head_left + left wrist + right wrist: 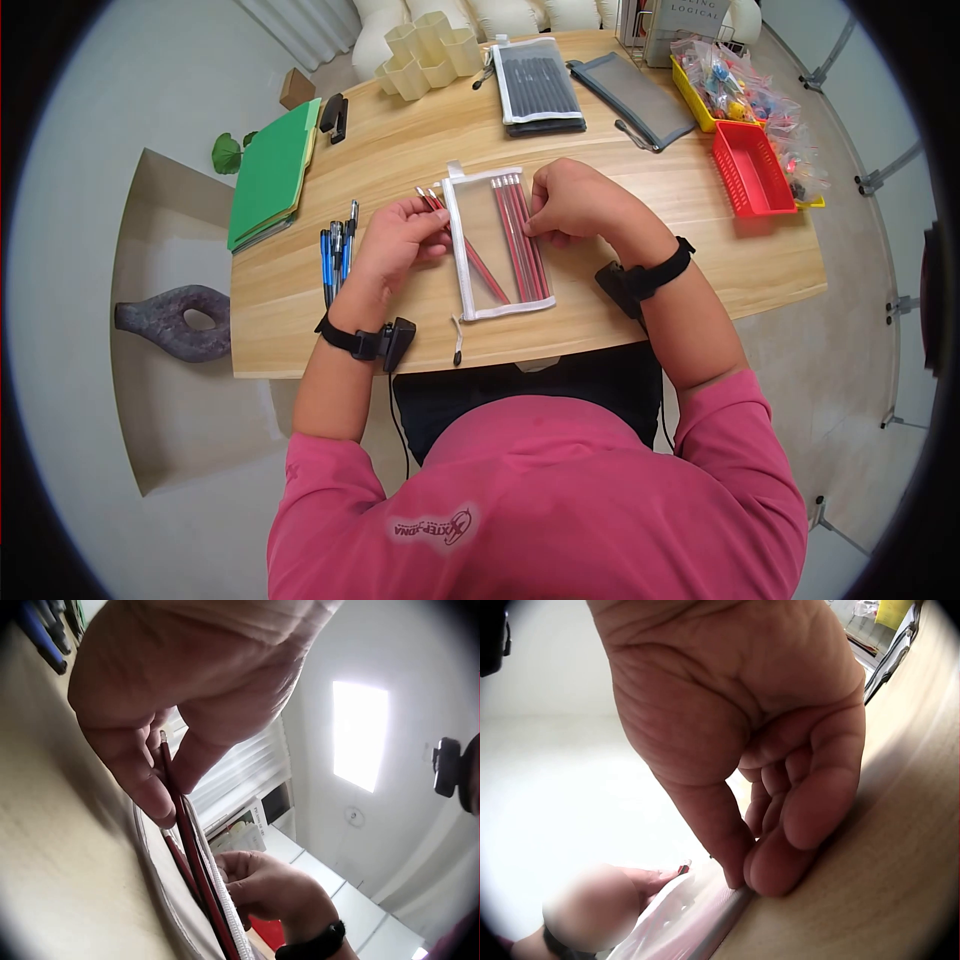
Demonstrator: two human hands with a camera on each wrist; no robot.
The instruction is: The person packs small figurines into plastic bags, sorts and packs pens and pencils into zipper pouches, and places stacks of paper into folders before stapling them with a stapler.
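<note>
You appear to be at the step of sliding slim red pencils with silver-tipped ends (480, 266) into a see-through mesh pouch with white zip trim (478, 212), which lies flat on the pale wood-grain table (600, 310) in front of you. Your left hand (402, 240) has thumb and fingers closed in a pinch on at least one pencil; whether it grips the second one beside it, you cannot tell. These pencils pass in at the pouch's left edge and slant toward its bottom, their silver ends sticking out. Your right hand (578, 205) pinches the pouch's right edge between thumb and forefinger, the other fingers curled in. The next move probably calls for pushing the slanting pencils fully inside and straightening them, with the right edge held steady.

Inside the pouch, an upright bundle of matching red pencils (516, 235) already lines the right side. Beyond it, a second white-trimmed mesh pouch (538, 48) holds a row of dark, slim sticks, and a yellow plastic basket (692, 98) carries colourful bagged pieces beside a red perforated plastic basket (757, 172).
</note>
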